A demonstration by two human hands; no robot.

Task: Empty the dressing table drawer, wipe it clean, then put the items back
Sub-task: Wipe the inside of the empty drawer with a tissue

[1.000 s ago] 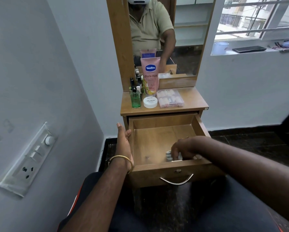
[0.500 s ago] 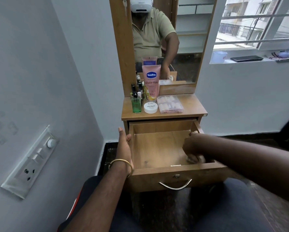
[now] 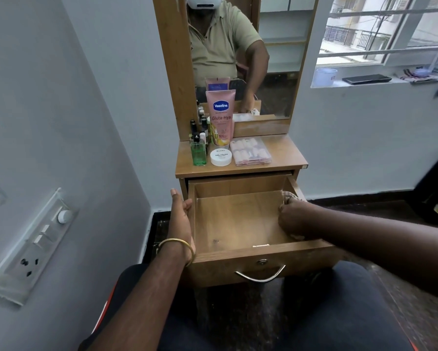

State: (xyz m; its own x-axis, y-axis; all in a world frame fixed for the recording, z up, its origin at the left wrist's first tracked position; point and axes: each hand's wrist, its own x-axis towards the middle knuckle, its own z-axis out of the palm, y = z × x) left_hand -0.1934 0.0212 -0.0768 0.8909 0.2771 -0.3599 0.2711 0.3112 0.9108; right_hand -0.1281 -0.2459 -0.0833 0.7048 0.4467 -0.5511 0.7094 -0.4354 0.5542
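The wooden drawer of the dressing table is pulled out, and nothing lies on its floor. My left hand grips the drawer's left wall, thumb over the rim. Inside the drawer, my right hand presses a bunched checked cloth against the right wall. On the tabletop stand a pink Vaseline tube, a white nail-polish jar, a green bottle, a clear plastic box and several small bottles.
A mirror rises behind the tabletop. A switchboard is on the left wall close to my left arm. The window sill at the right holds a white cup and a dark flat device. My knees sit under the drawer front.
My right hand has carried the cloth from the drawer's front edge to the right wall and further back along it. My left hand has stayed on the left wall.
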